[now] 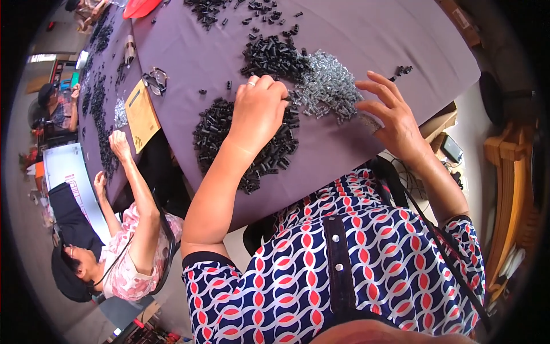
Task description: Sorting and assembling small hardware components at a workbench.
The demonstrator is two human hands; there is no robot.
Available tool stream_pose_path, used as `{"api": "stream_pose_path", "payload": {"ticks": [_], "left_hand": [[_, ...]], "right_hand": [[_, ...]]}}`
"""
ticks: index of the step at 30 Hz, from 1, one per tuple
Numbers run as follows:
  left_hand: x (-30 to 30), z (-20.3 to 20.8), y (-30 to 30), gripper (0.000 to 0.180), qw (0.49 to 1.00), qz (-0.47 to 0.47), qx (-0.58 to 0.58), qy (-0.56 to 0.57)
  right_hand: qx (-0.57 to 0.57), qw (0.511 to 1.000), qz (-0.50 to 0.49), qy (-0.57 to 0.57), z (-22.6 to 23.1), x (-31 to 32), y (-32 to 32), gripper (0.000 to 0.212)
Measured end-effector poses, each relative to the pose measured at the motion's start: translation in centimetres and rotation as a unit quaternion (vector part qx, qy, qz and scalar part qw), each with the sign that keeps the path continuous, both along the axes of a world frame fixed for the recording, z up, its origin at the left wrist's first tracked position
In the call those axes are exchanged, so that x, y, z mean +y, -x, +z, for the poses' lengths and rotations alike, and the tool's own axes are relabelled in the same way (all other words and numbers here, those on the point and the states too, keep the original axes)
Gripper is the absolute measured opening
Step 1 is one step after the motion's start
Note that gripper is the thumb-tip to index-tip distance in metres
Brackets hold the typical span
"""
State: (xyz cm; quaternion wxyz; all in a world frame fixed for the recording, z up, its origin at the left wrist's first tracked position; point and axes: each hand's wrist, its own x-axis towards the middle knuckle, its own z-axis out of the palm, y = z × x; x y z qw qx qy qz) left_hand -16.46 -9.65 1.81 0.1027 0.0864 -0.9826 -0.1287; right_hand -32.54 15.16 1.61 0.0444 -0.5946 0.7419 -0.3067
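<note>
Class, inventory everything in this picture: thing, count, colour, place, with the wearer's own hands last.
tablecloth: count unclear, purple-grey, across the work surface
small black pieces: too many to count, black, mostly heaped on the cloth
small silvery pieces: too many to count, silvery, mainly right of the black heaps
eyeglasses: one pair, dark, left of the heaps
envelope: one, yellow, near the eyeglasses
white panel: one, far left
co-workers: at least two, nearest in pink and white, left
wooden furniture: count unclear, brown, right edge
left hand: one, bare, over the black pieces
right hand: one, bare, beside the silvery heap
</note>
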Motion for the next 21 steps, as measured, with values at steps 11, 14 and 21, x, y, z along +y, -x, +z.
{"api": "stream_pose_path", "payload": {"ticks": [11,14,21], "left_hand": [[-1.8,1.0,-1.7,0.016,0.998,0.008,0.054,-0.038],[-2.1,0.9,-2.1,0.013,0.998,-0.010,0.045,-0.042],[-1.5,0.6,-1.4,0.013,0.999,-0.039,0.011,-0.008]], "right_hand": [[0.046,0.994,0.093,0.029,-1.8,-4.1,-2.6,0.042],[0.039,0.995,0.086,0.015,-2.0,-4.2,-2.6,0.041],[0.041,0.997,0.050,-0.034,-1.0,-5.8,-3.4,0.027]]}}
